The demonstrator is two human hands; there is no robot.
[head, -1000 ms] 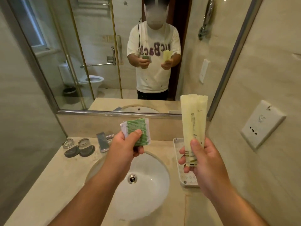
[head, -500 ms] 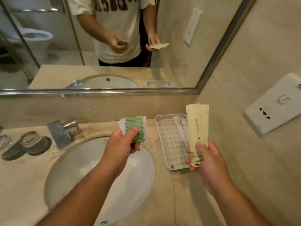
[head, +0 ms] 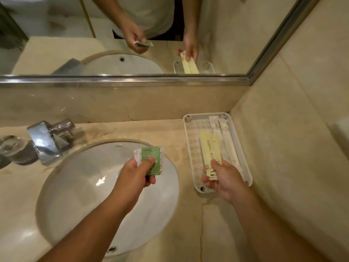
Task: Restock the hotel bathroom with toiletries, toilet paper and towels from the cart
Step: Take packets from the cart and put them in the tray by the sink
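Note:
My left hand (head: 135, 176) pinches a small stack of green-and-white sachets (head: 151, 159) above the right side of the sink basin (head: 81, 195). My right hand (head: 224, 180) grips the near end of long pale-yellow toiletry packets (head: 209, 150), which lie low over the white amenity tray (head: 190, 148) on the counter in the right corner. Two white wrapped sticks (head: 224, 133) lie in the tray's far right part.
A chrome faucet (head: 49, 138) stands behind the basin at left, with upturned glasses (head: 13, 148) on dark coasters beside it. The mirror (head: 132, 35) runs along the back wall. The tiled side wall (head: 292, 148) rises right next to the tray.
My right hand has lowered the yellow packets from upright down onto the tray. The view has tilted further down toward the counter. My left hand still holds the green sachets over the basin.

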